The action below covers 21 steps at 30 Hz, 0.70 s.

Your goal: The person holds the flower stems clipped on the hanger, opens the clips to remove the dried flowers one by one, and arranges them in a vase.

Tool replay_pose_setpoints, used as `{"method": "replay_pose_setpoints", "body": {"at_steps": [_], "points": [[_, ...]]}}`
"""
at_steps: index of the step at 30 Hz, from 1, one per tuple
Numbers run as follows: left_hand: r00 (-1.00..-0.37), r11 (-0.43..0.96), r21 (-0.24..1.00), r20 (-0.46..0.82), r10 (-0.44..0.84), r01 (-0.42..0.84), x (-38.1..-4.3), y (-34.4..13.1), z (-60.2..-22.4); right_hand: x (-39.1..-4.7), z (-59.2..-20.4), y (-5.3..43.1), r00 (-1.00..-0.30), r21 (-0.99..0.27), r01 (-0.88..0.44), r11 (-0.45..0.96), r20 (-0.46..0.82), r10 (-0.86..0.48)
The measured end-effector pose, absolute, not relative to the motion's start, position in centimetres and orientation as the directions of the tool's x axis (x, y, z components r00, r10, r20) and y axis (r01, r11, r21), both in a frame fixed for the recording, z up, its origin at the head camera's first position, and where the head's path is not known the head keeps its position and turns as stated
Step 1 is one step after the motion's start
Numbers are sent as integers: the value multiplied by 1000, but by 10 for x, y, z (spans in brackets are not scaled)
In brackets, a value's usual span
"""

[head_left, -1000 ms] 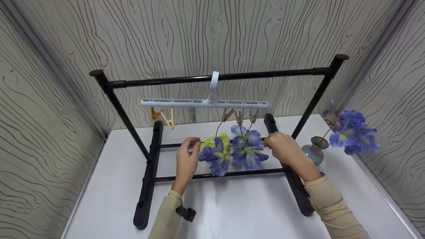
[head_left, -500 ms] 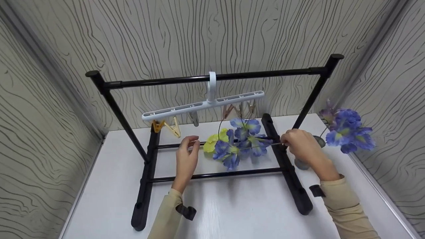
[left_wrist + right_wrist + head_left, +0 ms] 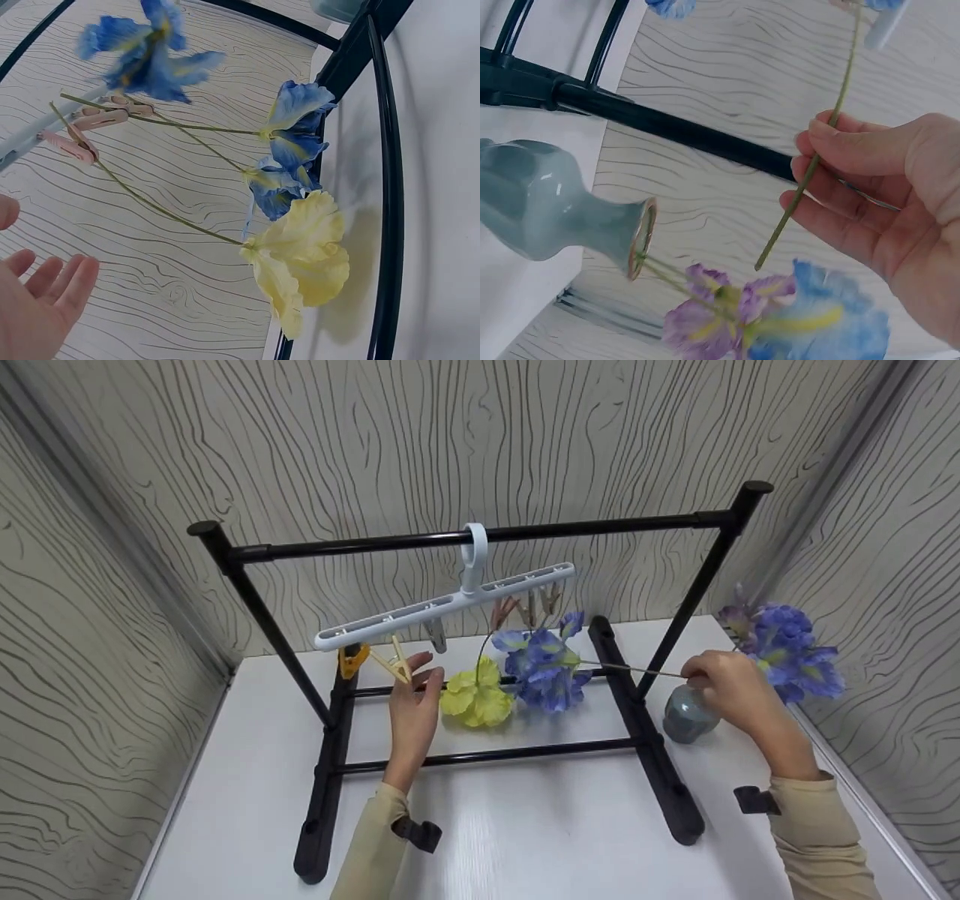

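Observation:
My right hand (image 3: pixel 731 686) pinches the thin green stem of a blue artificial flower (image 3: pixel 154 56) between thumb and fingers. The stem (image 3: pixel 847 82) points left, its cut end sticking out below my fingers. In the head view the bloom overlaps other hanging blue flowers (image 3: pixel 289 142). My left hand (image 3: pixel 415 716) is open beside a cream clothespin (image 3: pixel 396 664), under the left half of the tilted pale blue clip hanger (image 3: pixel 427 610). A yellow flower (image 3: pixel 478 699) hangs by its stem from a pink clothespin (image 3: pixel 71 146). An orange clothespin (image 3: pixel 352 660) is at the hanger's left end.
The hanger hooks over the top bar (image 3: pixel 360 543) of a black rack standing on a white table (image 3: pixel 517 840). A grey clothespin (image 3: pixel 435 636) hangs near mid-hanger. On the right, a blue-green vase (image 3: pixel 547 199) holds purple and blue flowers (image 3: pixel 795 649).
My right hand has drawn rightward toward the vase, pulling the stem with it. The hanger has swivelled, its left end lower in view. My left hand has shifted slightly up to the cream clothespin.

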<state>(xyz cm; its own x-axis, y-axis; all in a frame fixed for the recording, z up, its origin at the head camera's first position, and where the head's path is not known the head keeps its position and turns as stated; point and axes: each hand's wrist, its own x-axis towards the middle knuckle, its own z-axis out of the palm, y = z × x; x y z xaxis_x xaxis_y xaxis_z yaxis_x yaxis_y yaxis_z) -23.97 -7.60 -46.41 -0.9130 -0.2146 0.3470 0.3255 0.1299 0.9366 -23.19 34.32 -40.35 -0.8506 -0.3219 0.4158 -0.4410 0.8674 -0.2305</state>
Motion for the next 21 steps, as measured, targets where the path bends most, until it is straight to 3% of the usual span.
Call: {"method": "replay_pose_setpoints", "body": {"at_steps": [5, 12, 21], "points": [[-901, 118, 923, 382, -204, 365, -240, -74, -464, -224, -408, 356, -859, -343, -394, 853, 466, -210], [-900, 112, 916, 400, -174, 385, -241, -73, -458, -216, -423, 366, -891, -602, -198, 774, 440, 115], [-895, 131, 909, 414, -165, 396, -241, -72, -456, -228, -452, 376, -770, -822, -97, 561, 419, 480]]}}
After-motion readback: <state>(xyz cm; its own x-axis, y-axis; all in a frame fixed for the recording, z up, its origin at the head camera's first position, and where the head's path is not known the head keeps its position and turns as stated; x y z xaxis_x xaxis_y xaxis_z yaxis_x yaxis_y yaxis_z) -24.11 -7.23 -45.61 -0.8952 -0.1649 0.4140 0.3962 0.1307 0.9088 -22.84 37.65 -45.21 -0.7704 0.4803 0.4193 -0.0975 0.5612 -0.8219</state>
